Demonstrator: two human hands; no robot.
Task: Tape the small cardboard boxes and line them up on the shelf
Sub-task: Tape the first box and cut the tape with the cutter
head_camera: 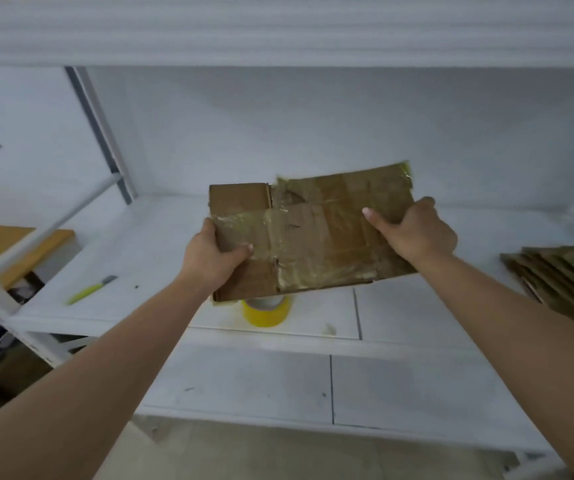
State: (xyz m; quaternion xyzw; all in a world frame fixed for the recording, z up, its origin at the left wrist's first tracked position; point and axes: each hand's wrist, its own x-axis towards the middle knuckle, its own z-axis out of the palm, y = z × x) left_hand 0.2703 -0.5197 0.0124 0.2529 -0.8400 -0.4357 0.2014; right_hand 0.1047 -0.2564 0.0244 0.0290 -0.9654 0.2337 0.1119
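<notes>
While both hands, left hand (217,255) and right hand (415,229), grip the flattened cardboard box (308,233) by opposite edges, it looks light, floppy, probably tape-slick

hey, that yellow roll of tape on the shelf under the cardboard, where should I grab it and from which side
Probably grip the yellow roll of tape across its outer rim, coming from the front near edge of the shelf. It lies flat with its hole up, and the flattened cardboard box held by the left hand and right hand covers its back part from above.
</notes>
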